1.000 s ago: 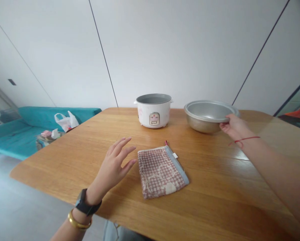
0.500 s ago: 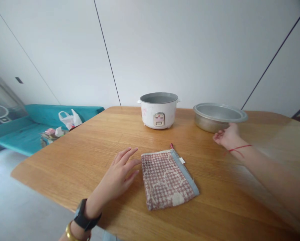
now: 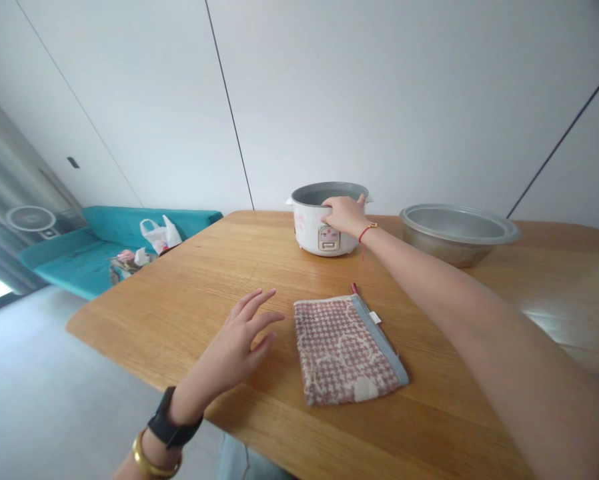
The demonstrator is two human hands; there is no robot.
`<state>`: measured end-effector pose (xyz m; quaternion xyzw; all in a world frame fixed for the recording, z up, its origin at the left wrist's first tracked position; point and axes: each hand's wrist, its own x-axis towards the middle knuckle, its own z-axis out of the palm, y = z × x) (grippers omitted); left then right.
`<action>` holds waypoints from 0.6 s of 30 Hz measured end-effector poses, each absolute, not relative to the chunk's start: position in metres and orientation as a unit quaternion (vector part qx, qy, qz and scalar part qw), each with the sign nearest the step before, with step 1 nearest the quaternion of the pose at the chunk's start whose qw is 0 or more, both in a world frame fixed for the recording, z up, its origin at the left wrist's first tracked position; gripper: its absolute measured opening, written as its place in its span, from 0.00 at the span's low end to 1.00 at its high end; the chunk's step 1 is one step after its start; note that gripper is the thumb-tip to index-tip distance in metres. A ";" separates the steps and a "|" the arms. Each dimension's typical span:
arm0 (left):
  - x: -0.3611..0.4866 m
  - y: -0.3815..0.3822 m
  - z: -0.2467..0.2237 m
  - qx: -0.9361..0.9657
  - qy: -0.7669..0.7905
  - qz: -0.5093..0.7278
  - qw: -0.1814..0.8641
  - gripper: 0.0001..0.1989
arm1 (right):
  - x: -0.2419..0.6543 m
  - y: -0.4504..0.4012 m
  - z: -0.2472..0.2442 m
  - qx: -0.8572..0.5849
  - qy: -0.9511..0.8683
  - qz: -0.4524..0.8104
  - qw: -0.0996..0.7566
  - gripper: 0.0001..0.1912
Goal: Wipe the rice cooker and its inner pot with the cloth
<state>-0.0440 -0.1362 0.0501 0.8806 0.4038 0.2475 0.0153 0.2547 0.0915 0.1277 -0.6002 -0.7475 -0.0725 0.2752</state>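
A white rice cooker (image 3: 307, 228) without a lid stands at the back of the wooden table (image 3: 199, 267). My right hand (image 3: 346, 213) is at its front right rim, fingers bent over the edge and thumb raised, closed on the rim as far as I can see. My left hand (image 3: 242, 337) hovers over the table with fingers spread, holding nothing. Just right of it lies a folded red-and-white checked cloth (image 3: 347, 350) with a grey-blue border and a red loop. To the right of the cooker sits a wide metal basin (image 3: 454, 230), partly behind my right forearm.
Beyond the table's left edge, a teal sofa (image 3: 104, 227) holds a white plastic bag (image 3: 160, 235) and other small items. A fan (image 3: 31, 219) stands at the far left. The pale wall rises behind the table.
My right hand has left the metal basin and moved left to the rice cooker's rim. The view has turned slightly left. My left hand keeps its spread pose beside the cloth.
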 end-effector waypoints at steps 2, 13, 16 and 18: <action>-0.046 -0.130 0.053 0.872 0.404 0.263 0.080 0.15 | 0.253 0.080 0.116 -0.574 -0.760 -0.086 0.292 0.13; 0.047 0.020 0.086 0.500 0.291 0.643 0.502 0.24 | 0.250 -0.015 0.066 -0.422 -0.830 -0.126 0.343 0.13; 0.056 0.034 0.086 0.403 0.270 0.734 0.476 0.21 | 0.249 -0.030 0.058 -0.398 -0.854 -0.100 0.319 0.16; 0.053 0.038 0.081 0.343 0.297 0.765 0.458 0.21 | 0.246 -0.041 0.054 -0.399 -0.857 -0.084 0.315 0.19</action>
